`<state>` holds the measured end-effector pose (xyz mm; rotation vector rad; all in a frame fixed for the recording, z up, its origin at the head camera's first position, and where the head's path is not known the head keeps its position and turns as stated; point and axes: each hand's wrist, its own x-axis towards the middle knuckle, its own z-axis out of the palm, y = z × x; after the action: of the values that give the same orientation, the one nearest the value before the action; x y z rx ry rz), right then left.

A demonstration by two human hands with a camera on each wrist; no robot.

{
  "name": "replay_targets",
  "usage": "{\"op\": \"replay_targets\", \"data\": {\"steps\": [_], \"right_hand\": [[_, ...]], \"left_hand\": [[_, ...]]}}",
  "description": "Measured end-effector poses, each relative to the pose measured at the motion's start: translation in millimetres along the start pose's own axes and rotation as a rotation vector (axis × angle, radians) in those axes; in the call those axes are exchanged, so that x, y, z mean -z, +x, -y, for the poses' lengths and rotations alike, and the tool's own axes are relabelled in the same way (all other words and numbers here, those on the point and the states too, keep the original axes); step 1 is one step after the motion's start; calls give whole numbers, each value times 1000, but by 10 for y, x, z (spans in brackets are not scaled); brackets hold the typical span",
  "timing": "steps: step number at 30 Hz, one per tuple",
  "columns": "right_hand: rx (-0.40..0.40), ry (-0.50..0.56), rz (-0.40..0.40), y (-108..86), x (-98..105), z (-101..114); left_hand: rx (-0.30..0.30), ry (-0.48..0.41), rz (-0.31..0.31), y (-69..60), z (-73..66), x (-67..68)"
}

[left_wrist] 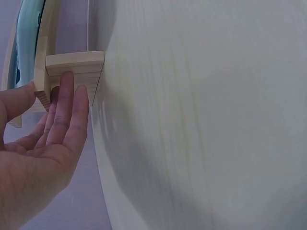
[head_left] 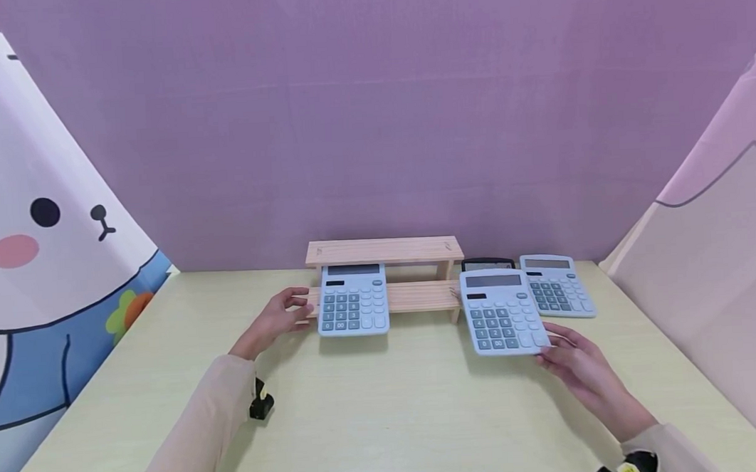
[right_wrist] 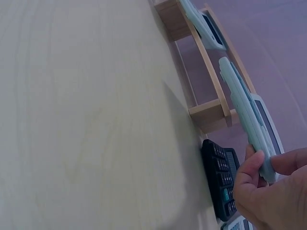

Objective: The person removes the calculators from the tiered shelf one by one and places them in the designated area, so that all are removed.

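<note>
A light wooden two-tier rack (head_left: 420, 296) stands at the back of the table. My left hand (head_left: 278, 319) is at its left end; in the left wrist view the thumb (left_wrist: 20, 98) touches the end of the lower shelf and the fingers reach beneath it. One pale blue calculator (head_left: 353, 301) leans on the rack, left of its middle, screen at the top. My right hand (head_left: 580, 368) pinches a second pale blue calculator (right_wrist: 249, 115) by its lower right corner. That one is held above the table, just right of the rack.
Behind the held calculator, a black calculator (right_wrist: 220, 177) lies on the table, mostly hidden in the head view. Another pale blue calculator (head_left: 559, 287) lies to its right. A purple cloth (head_left: 372, 122) hangs behind the table (head_left: 387, 414), with patterned cloths at both sides.
</note>
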<state>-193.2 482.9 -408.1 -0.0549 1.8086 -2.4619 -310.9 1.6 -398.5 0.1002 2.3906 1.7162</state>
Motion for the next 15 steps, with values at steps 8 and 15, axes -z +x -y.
{"op": "replay_targets", "data": {"steps": [8, 15], "right_hand": [[26, 53, 41, -47, 114, -7], [12, 43, 25, -70, 200, -19]], "left_hand": [[-15, -17, 4, -2, 0, 2], [-5, -9, 1, -1, -2, -2]]}}
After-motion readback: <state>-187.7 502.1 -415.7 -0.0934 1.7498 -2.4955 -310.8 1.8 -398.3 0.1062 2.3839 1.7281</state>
